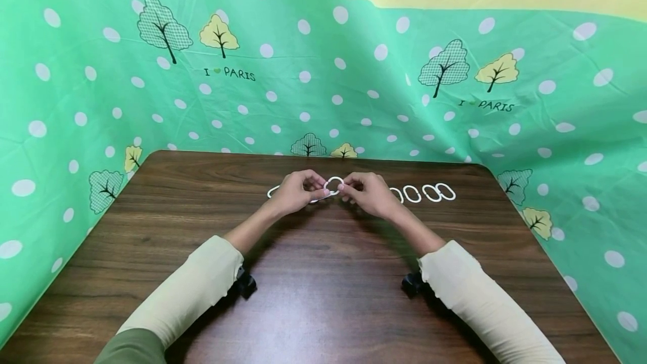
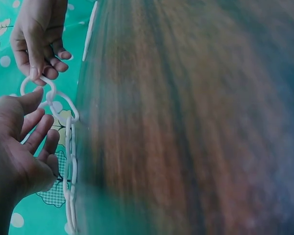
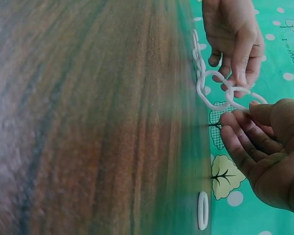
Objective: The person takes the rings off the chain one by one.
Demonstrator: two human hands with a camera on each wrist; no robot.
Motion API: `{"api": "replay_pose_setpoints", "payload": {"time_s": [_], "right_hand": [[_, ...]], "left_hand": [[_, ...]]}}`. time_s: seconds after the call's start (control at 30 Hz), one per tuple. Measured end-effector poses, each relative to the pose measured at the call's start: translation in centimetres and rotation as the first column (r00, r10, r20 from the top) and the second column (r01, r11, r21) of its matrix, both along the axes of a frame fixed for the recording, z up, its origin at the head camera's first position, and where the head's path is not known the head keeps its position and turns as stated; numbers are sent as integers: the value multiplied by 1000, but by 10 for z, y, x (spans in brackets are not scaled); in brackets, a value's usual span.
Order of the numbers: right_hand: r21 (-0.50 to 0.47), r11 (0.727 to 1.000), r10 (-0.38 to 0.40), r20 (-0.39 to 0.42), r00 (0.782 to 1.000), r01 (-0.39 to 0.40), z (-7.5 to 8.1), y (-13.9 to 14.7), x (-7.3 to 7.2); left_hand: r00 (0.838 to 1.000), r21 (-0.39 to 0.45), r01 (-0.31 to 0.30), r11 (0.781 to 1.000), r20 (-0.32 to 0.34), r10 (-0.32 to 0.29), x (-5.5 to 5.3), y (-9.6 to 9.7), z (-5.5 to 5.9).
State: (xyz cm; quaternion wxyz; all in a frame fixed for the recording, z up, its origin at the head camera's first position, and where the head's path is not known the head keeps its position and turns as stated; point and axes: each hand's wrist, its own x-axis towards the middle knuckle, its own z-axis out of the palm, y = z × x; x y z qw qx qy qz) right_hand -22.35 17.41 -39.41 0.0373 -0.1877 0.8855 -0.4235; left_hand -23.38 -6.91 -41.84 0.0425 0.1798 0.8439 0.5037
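Observation:
Between the two hands, near the far side of the table, a white oval plastic chain link (image 1: 335,178) is held up. My left hand (image 1: 297,192) pinches it with thumb and fingers from the left. From the right, my right hand (image 1: 371,192) pinches the same link, its other fingers loosely bent. In the left wrist view this link hooks through another link, and a chain of white links (image 2: 74,161) trails from there along the table. Part of that chain (image 1: 271,190) shows past the left hand in the head view; the hand hides the rest.
Several loose white links (image 1: 453,192) lie in a row on the brown wooden table (image 1: 313,296), right of the right hand. One loose link (image 3: 200,210) shows in the right wrist view. A green dotted cloth (image 1: 303,94) hangs behind the table and at its sides.

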Motion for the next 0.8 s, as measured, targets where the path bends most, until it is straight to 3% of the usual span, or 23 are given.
{"api": "replay_pose_setpoints", "payload": {"time_s": [0.37, 0.8], "right_hand": [[-13, 1000, 3, -17, 1000, -3, -1, 1, -2], [-12, 1000, -3, -35, 999, 2, -3, -1, -2]], "left_hand": [[999, -121, 42, 992, 18, -40, -1, -4, 2], [998, -85, 53, 995, 27, -51, -1, 0, -1]]}}
